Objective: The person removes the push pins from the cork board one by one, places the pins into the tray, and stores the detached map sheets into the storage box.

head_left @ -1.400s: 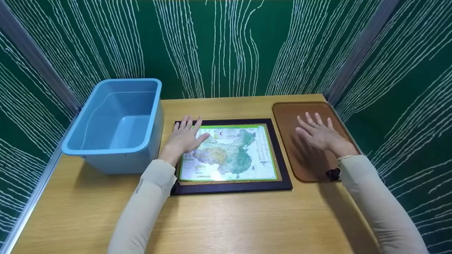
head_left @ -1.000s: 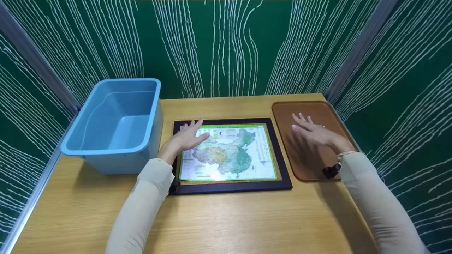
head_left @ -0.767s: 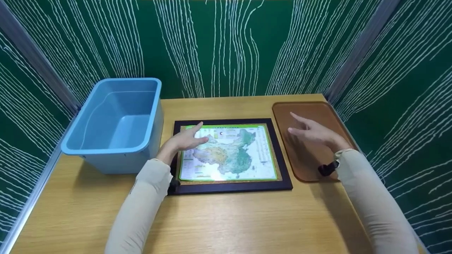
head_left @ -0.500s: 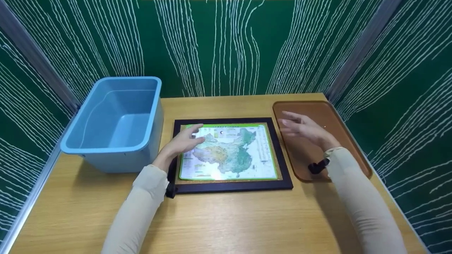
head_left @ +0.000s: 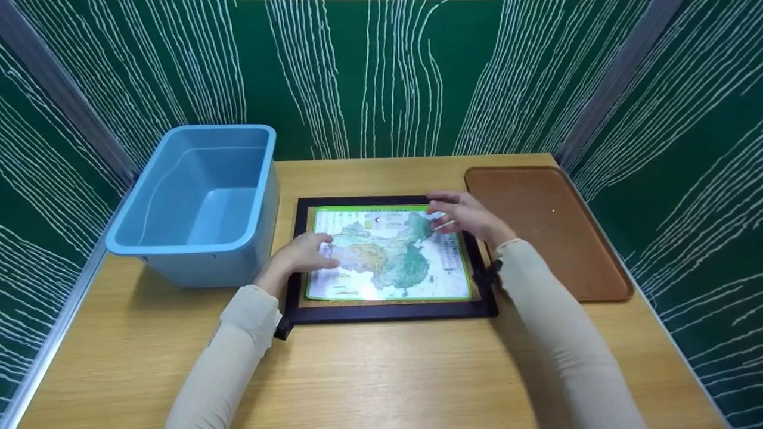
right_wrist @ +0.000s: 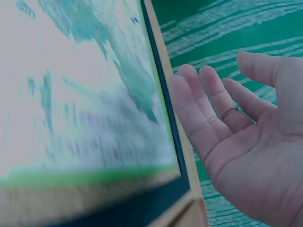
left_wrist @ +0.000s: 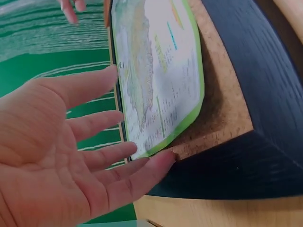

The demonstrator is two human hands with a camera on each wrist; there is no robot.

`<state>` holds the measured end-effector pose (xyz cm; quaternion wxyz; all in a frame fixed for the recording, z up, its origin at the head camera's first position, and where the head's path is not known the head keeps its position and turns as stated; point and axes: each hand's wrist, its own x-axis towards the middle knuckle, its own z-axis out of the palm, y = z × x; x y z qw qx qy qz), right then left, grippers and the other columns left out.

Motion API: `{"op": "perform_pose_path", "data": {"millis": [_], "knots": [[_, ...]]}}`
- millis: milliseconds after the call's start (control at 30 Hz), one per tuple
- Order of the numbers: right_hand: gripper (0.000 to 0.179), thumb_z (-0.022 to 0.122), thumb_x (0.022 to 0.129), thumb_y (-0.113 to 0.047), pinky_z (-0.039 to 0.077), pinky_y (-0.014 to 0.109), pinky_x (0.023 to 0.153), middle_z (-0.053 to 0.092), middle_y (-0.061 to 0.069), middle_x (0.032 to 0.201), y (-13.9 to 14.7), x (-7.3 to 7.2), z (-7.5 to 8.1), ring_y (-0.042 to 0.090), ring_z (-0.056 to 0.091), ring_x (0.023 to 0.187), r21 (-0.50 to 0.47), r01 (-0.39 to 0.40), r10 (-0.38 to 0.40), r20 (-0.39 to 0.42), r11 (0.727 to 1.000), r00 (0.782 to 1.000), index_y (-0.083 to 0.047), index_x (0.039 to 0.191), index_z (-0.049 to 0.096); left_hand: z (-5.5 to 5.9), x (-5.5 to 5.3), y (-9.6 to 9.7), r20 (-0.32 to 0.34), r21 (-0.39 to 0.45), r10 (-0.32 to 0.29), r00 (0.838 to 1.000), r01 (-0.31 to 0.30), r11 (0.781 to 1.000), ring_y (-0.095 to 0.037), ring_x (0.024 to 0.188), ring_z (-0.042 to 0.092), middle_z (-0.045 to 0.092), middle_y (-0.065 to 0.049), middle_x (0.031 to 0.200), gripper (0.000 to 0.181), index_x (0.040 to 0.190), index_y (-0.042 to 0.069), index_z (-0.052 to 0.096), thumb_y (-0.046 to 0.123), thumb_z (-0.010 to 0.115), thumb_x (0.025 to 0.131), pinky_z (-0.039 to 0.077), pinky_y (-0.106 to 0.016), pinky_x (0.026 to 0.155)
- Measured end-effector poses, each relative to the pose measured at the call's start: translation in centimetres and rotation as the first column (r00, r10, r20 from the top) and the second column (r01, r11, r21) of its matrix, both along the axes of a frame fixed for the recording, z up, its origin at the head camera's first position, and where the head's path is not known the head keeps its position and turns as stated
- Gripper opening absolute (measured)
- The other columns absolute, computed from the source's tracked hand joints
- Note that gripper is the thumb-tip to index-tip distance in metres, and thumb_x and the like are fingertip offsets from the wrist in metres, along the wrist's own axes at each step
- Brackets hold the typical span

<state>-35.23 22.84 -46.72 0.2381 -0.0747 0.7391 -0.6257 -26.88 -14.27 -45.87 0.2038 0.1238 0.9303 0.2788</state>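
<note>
A map sheet (head_left: 393,262) with a green border lies on a cork board set in a dark frame (head_left: 393,311). My left hand (head_left: 303,253) is over the sheet's left side, fingers loosely bent and holding nothing. In the left wrist view its fingertips overlap the sheet's edge and a cork corner (left_wrist: 232,135). Over the upper right corner of the sheet hovers my right hand (head_left: 468,217), fingers spread and slightly curved. The right wrist view shows that palm with nothing in it, beside the frame's edge.
A blue plastic bin (head_left: 191,238) stands at the left with nothing inside. To the right lies a brown tray (head_left: 536,226). All rest on a wooden table (head_left: 369,369), with green, white-lined walls (head_left: 393,77) around the back and sides.
My right hand has moved left from over the brown tray to over the map's right side. My left hand has turned and come slightly down and left. The fingers of both have gone from spread flat to bent.
</note>
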Motion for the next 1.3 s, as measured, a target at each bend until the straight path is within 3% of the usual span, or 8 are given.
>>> {"op": "perform_pose_path", "data": {"millis": [167,267,333,567,800,933,1067,1300], "knots": [[0.054,0.06,0.104,-0.03,0.057,0.048,0.089,0.056,0.024,0.138,-2.5,-0.2,-0.7,0.041,0.065,0.107,0.037,-0.012,0.013,-0.008,0.999,1.0,-0.007,0.151,0.045,0.5,0.6,0.7,-0.01,-0.17,-0.156,0.988,0.152,0.974,-0.036,0.131,0.051,0.054,-0.023,0.143,0.07,0.139,-0.003,0.057,0.034,0.083,0.086,0.042,-0.048,0.109],[0.05,0.061,0.104,-0.03,0.057,0.046,0.087,0.059,0.021,0.136,-3.8,-0.3,-0.9,0.038,0.067,0.101,0.048,-0.013,0.014,-0.003,0.999,1.0,-0.012,0.149,0.05,0.7,0.8,0.9,0.009,-0.22,-0.198,0.98,0.195,0.956,-0.033,0.124,0.055,0.058,-0.021,0.137,0.07,0.134,-0.003,0.06,0.031,0.088,0.08,0.044,-0.047,0.106],[0.048,0.061,0.103,-0.029,0.057,0.046,0.086,0.06,0.02,0.135,-4.6,-0.3,-1.1,0.037,0.068,0.099,0.045,-0.018,0.017,0.009,0.999,1.0,-0.013,0.148,0.052,0.8,0.8,1.0,0.011,-0.25,-0.198,0.98,0.195,0.949,-0.032,0.122,0.055,0.058,-0.02,0.135,0.07,0.133,-0.001,0.062,0.027,0.091,0.076,0.045,-0.046,0.104],[0.048,0.063,0.102,-0.028,0.059,0.042,0.081,0.062,0.019,0.128,-6.9,-0.6,-1.9,0.027,0.069,0.083,0.055,0.007,-0.009,0.05,0.998,0.999,-0.013,0.147,0.052,0.5,1.1,1.2,0.002,-0.317,-0.148,0.989,0.141,0.938,-0.038,0.138,0.042,0.049,-0.023,0.146,0.076,0.135,0.001,0.062,0.024,0.095,0.071,0.039,-0.048,0.111],[0.043,0.063,0.102,-0.028,0.06,0.038,0.074,0.062,0.02,0.114,-8.9,-1.0,-2.6,0.025,0.068,0.075,0.101,0.038,-0.042,0.032,0.994,0.999,-0.016,0.143,0.056,0.7,1.4,0.6,0.037,-0.368,-0.19,0.981,0.19,0.91,-0.041,0.143,0.034,0.051,-0.022,0.146,0.085,0.14,-0.001,0.056,0.029,0.095,0.071,0.035,-0.05,0.113],[0.041,0.062,0.102,-0.028,0.059,0.034,0.065,0.062,0.016,0.115,-9.6,-1.5,-2.8,0.022,0.067,0.07,0.111,0.084,-0.087,0.026,0.99,0.996,-0.016,0.141,0.058,0.8,1.4,0.6,0.058,-0.351,-0.168,0.984,0.177,0.919,-0.041,0.147,0.028,0.044,-0.023,0.152,0.091,0.147,-0.001,0.05,0.028,0.094,0.072,0.033,-0.051,0.115],[0.04,0.062,0.102,-0.028,0.057,0.032,0.058,0.061,0.013,0.119,-10.0,-1.7,-2.9,0.02,0.065,0.065,0.091,0.141,-0.146,0.057,0.986,0.988,-0.016,0.14,0.058,0.9,1.3,0.9,0.055,-0.351,-0.157,0.986,0.167,0.921,-0.041,0.145,0.031,0.041,-0.024,0.153,0.091,0.146,0.0,0.05,0.027,0.095,0.072,0.035,-0.051,0.114],[0.032,0.063,0.102,-0.028,0.058,0.03,0.059,0.061,0.013,0.115,-10.5,-1.8,-3.8,0.019,0.065,0.065,0.082,0.177,-0.184,0.088,0.981,0.979,-0.018,0.133,0.063,0.4,1.4,1.3,0.044,-0.336,-0.154,0.987,0.16,0.928,-0.043,0.14,0.036,0.041,-0.026,0.151,0.087,0.142,0.002,0.055,0.027,0.096,0.069,0.04,-0.051,0.109]]}}
